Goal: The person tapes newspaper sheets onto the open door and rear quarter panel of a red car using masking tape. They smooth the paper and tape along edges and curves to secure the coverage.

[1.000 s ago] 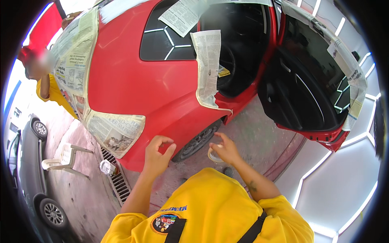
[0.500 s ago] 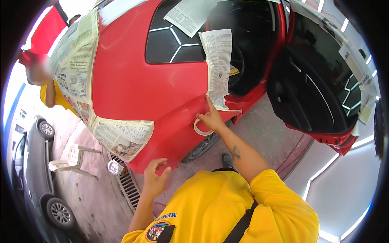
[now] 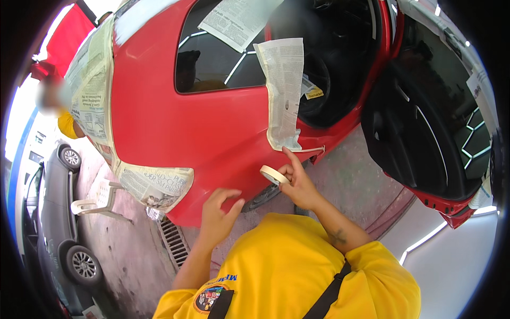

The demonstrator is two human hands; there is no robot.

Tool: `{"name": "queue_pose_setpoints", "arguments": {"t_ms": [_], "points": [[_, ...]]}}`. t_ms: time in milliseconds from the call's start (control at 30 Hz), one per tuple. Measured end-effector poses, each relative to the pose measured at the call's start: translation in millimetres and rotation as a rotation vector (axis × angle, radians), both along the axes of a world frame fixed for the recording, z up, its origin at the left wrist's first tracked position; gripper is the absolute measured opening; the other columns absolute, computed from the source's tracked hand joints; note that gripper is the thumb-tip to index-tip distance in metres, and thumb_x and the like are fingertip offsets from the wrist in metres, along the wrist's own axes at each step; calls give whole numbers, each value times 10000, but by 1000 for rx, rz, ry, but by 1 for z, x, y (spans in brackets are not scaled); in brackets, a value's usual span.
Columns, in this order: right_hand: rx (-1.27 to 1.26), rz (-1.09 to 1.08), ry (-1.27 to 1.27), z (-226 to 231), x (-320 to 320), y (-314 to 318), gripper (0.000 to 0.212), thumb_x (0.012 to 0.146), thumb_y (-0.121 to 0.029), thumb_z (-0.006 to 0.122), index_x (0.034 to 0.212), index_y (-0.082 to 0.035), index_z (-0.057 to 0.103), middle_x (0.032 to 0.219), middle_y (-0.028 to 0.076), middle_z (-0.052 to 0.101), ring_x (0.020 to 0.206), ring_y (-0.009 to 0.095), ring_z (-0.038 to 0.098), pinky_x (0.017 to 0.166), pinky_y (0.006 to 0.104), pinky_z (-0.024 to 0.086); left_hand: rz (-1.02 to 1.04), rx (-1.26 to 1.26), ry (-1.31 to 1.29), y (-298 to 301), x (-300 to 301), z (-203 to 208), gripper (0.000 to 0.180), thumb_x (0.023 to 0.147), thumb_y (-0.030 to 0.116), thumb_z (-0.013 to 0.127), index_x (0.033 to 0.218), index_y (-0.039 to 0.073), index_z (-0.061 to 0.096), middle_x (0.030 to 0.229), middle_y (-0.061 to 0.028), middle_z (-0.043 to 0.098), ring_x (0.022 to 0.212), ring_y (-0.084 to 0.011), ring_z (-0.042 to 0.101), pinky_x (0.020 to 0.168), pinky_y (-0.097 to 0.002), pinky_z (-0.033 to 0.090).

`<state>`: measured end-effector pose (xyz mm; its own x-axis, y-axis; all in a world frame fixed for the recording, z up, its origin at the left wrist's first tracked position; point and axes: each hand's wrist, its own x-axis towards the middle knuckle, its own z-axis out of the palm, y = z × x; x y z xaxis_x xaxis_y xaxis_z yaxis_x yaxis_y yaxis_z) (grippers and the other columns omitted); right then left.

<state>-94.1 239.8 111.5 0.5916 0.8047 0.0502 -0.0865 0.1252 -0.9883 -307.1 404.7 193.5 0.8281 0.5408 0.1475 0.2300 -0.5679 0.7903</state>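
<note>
A cream roll of masking tape [image 3: 275, 174] is held in my right hand [image 3: 298, 186], its thumb and lower fingers closed on the ring. The index finger of that hand stretches up to the lower edge of a newspaper strip [image 3: 286, 95] taped along the red car's [image 3: 218, 127] door opening; I cannot tell whether it touches. A thin tape edge runs right from the strip's bottom corner. In front of the lower rear panel, my left hand [image 3: 219, 215] is empty, with thumb and fingers apart and slightly bent.
Newspaper covers [image 3: 156, 185] mask the car's rear at left. The open door [image 3: 419, 122] swings out on the right. A white plastic chair [image 3: 101, 201], a floor grate [image 3: 173, 242] and a grey car [image 3: 53, 212] are at left, as is another person in yellow [image 3: 66, 125].
My right hand has come down and back from the panel beside the newspaper strip, and the tape roll has tilted. My left hand has shifted right and slightly up. The view has shifted somewhat.
</note>
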Motion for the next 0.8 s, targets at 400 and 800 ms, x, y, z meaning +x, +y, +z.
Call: {"name": "queue_pose_setpoints", "arguments": {"t_ms": [400,800], "points": [[-232,-22,116,-27,37,64,841,962,-167,770,1676,-130,328,744,-15,608,633,62,520,602,263,416,-117,-50,63,2,29,-11,216,943,109,782,1122,-11,764,1072,-159,755,1037,-282,742,934,-375,565],[-165,-133,194,-43,38,94,758,918,-139,805,1573,-86,427,740,-28,567,682,54,520,621,263,410,-21,-149,117,12,-20,-35,308,941,110,792,1228,13,734,1114,-151,762,1060,-252,734,947,-368,553]]}}
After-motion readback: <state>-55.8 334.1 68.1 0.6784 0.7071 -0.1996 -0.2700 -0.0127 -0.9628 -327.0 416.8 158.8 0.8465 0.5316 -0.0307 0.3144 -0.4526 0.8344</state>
